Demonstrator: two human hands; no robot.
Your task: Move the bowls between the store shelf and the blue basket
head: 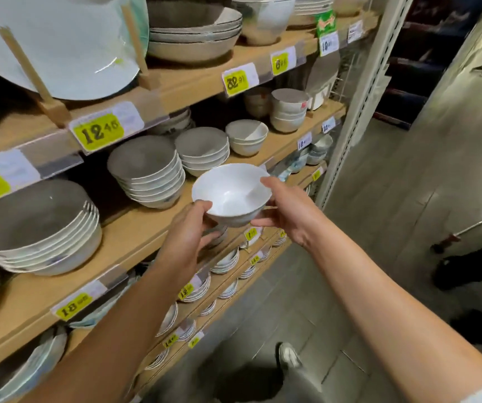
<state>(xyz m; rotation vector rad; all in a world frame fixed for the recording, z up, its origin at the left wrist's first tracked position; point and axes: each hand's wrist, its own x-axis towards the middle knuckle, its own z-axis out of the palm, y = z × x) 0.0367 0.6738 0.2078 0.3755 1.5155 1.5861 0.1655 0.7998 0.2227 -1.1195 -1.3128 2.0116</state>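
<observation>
I hold a small round white ceramic bowl in the air between both hands, just in front of the front edge of the middle board of the wooden store shelf; it sits upright, foot down, its mouth facing up and tipped a little toward me; being round, it has no real long axis, though its rim spreads widest from my left to my right.

My left hand grips the near left side, thumb hooked over the rim and fingers curled beneath the base; my right hand grips the right side, thumb on the rim and fingers wrapped round the outer wall, so both sets of fingers are clamped on the bowl.

Just behind the bowl on the shelf stands a tall stack of grey-glazed bowls; to its right is a lower stack of the same kind, then a short stack of small white bowls; these crowd the back of the board, while the bare wood nearer me lies below and left of the bowl.

Further left is a stack of wide grey serving bowls; yellow price tags run along the board edges; small dishes fill the lower boards under my hands; a pale metal upright ends the shelf on the right, beside grey floor tiles.
</observation>
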